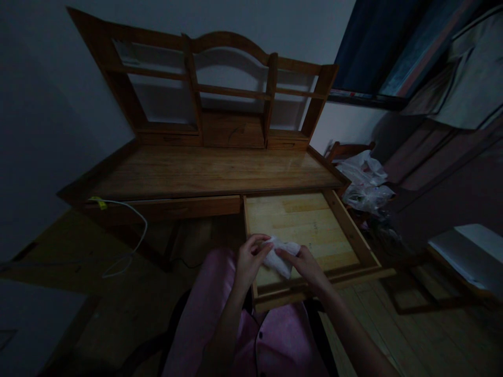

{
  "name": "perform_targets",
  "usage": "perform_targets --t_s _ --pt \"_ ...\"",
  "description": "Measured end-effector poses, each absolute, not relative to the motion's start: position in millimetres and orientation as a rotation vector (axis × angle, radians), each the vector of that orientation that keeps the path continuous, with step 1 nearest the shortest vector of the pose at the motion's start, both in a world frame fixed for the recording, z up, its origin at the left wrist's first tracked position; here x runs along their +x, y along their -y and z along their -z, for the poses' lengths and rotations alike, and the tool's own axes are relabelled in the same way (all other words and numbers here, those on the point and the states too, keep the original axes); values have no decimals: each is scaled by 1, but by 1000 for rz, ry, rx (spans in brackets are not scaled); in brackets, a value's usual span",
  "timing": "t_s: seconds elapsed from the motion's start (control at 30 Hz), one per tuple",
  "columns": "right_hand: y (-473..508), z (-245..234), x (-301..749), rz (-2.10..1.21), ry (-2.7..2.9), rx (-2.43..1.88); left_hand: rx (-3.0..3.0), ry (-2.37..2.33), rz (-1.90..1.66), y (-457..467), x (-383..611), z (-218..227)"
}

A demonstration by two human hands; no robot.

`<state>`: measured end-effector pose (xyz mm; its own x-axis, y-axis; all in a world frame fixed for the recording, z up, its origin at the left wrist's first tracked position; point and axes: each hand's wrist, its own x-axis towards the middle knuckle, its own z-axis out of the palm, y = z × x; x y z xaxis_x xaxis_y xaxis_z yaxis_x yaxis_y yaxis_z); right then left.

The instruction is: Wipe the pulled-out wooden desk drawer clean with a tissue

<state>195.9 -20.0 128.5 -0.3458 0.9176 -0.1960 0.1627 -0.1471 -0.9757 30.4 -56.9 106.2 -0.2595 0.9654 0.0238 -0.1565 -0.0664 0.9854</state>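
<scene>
Both my hands hold a crumpled white cloth (280, 255) over the near left part of an open wooden drawer (349, 225). My left hand (249, 257) pinches the cloth's left end with curled fingers. My right hand (305, 263) grips its right side from above. The drawer is pulled out from the right side of a wooden desk (212, 170), and its pale bottom shows bare apart from the cloth. My lap, in pink clothing (220, 319), is just below the drawer front.
A wooden hutch with shelves (220, 94) stands at the back of the desk. A white cable (133, 230) hangs off the desk's left front. Plastic bags (365, 180) lie on a chair to the right. A low wooden piece with a white top (467, 251) stands at right.
</scene>
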Motion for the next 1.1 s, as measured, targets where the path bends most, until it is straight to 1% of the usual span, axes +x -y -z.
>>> perform_targets --t_s 0.23,0.6,0.9,1.1 --pt "16 -125 200 -1556 1492 -1255 993 -1251 -1485 56 27 -106" --pt "17 -119 202 -1672 1363 -1246 1155 -1200 -1517 57 25 -103" --pt "16 -112 204 -1707 1346 -1243 1215 -1184 -1506 57 24 -101" --pt "15 -111 205 -1718 1353 -1263 1167 -1159 -1528 55 25 -98"
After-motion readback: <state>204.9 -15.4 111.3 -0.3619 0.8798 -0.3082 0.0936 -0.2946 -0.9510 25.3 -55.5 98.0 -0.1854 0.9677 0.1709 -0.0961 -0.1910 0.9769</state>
